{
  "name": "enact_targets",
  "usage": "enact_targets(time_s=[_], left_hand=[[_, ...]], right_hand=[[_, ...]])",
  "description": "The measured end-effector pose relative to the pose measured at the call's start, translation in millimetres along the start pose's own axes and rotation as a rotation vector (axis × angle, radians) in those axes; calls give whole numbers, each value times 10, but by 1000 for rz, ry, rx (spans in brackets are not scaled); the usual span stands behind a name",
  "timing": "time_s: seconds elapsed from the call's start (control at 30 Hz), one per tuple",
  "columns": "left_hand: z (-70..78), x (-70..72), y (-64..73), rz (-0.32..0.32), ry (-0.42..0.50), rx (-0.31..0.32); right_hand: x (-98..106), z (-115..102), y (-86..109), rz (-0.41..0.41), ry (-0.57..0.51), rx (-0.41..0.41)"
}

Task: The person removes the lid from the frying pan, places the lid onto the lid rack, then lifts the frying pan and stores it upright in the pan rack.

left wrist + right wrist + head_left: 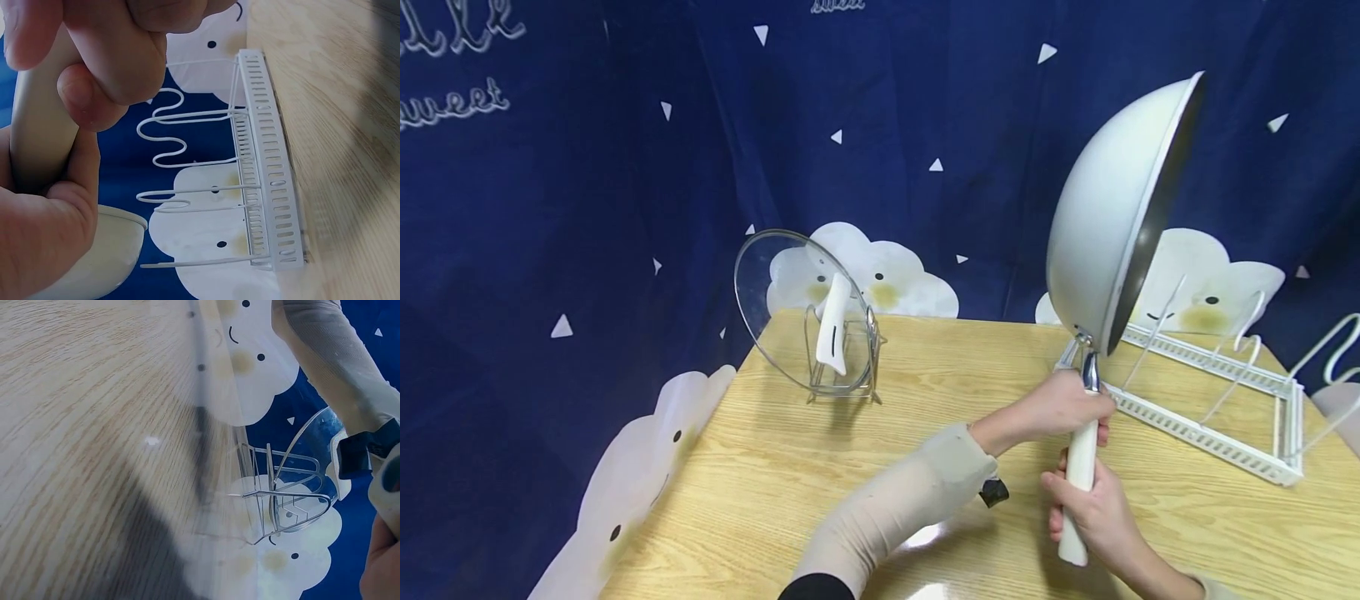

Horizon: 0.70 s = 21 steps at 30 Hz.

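A white wok (1112, 208) is held up above the table on the right, its handle pointing down and its dark inner side facing right. My left hand (1060, 406) grips the handle (1082, 458) just below the metal neck. Lower on the same handle, my right hand (1101, 508) has its fingers wrapped round it. In the left wrist view, the wok's pale bowl (100, 250) shows beyond the hands. At the right edge of the right wrist view, only part of a hand (380, 565) beside the handle is visible.
A white rack (1210, 429) with wire dividers stands on the table at right, partly behind the wok. At left, a glass lid (767, 333) with a white handle leans in a small wire stand (874, 367). A dark blue curtain (587, 208) hangs behind the wooden table (925, 358).
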<state>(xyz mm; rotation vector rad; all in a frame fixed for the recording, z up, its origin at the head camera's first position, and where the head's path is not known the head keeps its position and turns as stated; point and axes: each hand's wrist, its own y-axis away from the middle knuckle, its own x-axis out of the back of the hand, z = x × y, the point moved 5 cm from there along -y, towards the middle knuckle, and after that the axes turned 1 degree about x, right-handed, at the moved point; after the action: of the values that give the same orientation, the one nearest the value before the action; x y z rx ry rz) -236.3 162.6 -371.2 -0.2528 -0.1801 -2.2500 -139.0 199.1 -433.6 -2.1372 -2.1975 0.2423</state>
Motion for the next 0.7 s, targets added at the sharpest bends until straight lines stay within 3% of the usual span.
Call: enact_targets(time_s=[0.17,0.7], left_hand=[[28,-68,-25,0,0,39],[-40,-196,-147,-49,-5,46]], right_hand=[[25,8,10,-1,-51,44],[110,44,42,-23,-161,88]])
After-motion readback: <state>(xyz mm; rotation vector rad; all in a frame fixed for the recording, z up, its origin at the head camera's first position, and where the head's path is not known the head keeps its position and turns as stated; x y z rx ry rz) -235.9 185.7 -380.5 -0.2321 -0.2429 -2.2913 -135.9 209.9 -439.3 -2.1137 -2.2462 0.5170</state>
